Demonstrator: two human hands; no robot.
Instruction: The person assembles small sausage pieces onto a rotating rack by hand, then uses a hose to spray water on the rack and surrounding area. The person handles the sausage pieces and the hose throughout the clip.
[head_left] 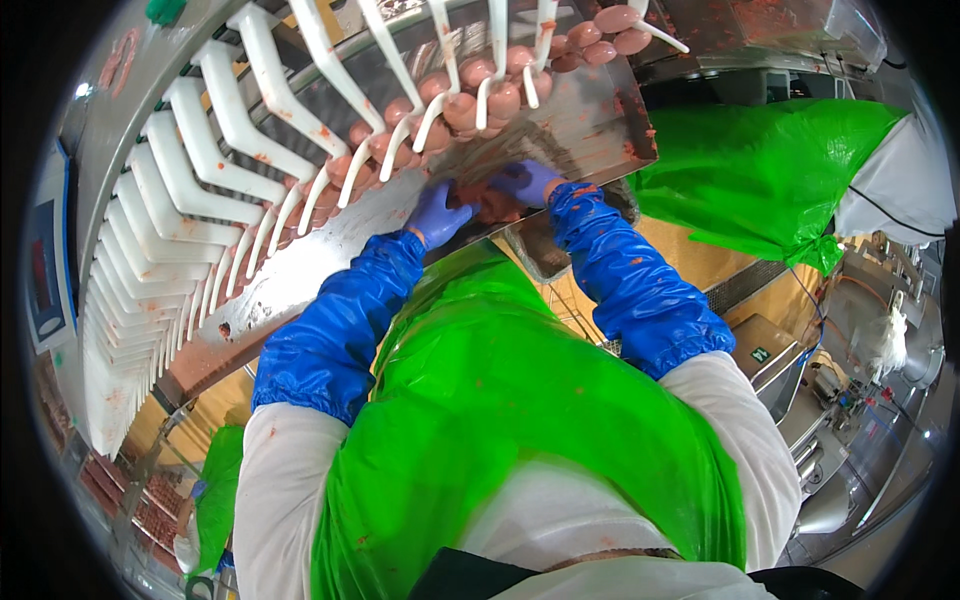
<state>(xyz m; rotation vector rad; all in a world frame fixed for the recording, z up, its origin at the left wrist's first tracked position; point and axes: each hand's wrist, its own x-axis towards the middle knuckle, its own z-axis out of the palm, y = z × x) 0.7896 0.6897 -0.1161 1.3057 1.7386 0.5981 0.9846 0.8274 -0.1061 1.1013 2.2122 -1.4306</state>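
Both my hands, in purple gloves, are at the near edge of a metal tray [600, 130] under a row of sausages. My left hand [436, 214] is open, its thumb apart from the fingers and pointing at a small heap of reddish ground meat [492, 206]. On the heap's other side is my right hand [526, 184], its fingers stretched toward the meat and partly over it. Whether either palm presses on the meat is hard to see. Just beyond hang linked pink sausages [463, 110], looped over white hooks [430, 122].
The white hook conveyor [180, 230] curves along the left and far side. A control panel [48, 265] is at the far left. At the right stands another person in a green apron [760, 170]. Metal machinery [830, 400] fills the lower right. Another green-clad person [218, 490] is at lower left.
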